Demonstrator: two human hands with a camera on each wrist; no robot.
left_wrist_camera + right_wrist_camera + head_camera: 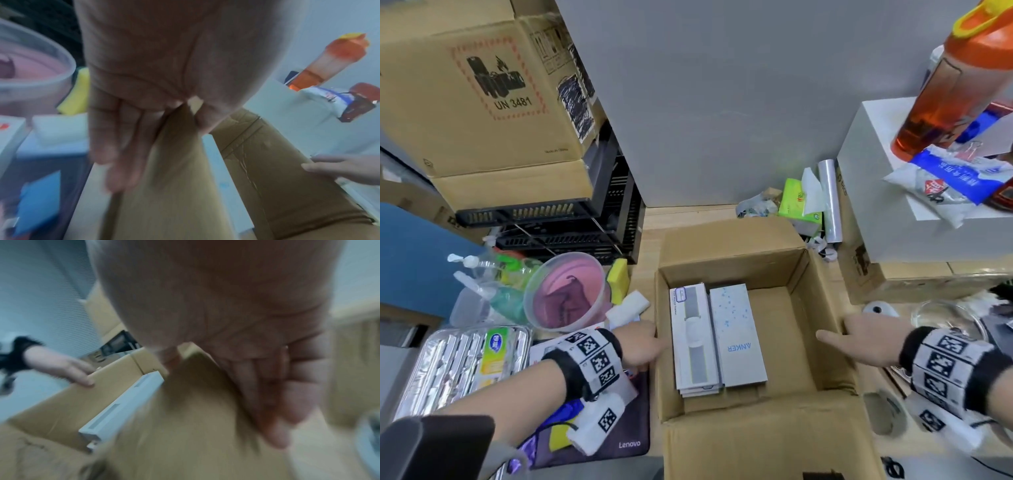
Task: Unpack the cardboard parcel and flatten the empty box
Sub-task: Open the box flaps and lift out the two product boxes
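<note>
1. I see the open cardboard box (736,270) at the centre of the wooden surface (688,214), its flaps folded outward at 12 and 6 o'clock.
2. Inside it, against the 9 o'clock wall, two slim product boxes lie flat side by side and touching: a white tracker box (693,337) and, on its 3 o'clock side, a white Anker box (738,337). More flat boxes seem to lie under them. The 3 o'clock half of the box floor is bare cardboard.
3. My left hand (640,344) holds the box's 9 o'clock wall. In the left wrist view the thumb is inside and the fingers (121,152) lie straight down the outside, so the rim is pinched between them.
4. My right hand (869,337) holds the 3 o'clock wall the same way: thumb over the rim into the box, fingers (287,402) down the outer face, clamped on the cardboard.
5. Outward at 9 o'clock stand a clear plastic tub (566,291) with pink contents, a yellow sponge (618,279) and pump bottles (479,284); nearer me lie a foil tray (448,366) and a Lenovo mouse pad (626,431).
6. At 10 o'clock a large carton marked UN 3481 (479,92) sits on black crates (592,219).
7. At 1 o'clock are a green tissue pack (798,205) and a roll of clear film (830,202); at 2 o'clock an orange bottle (955,82) stands on a white box (893,205).
8. At 3 o'clock, just beyond my right hand, sits a glass bowl (941,317).
</note>
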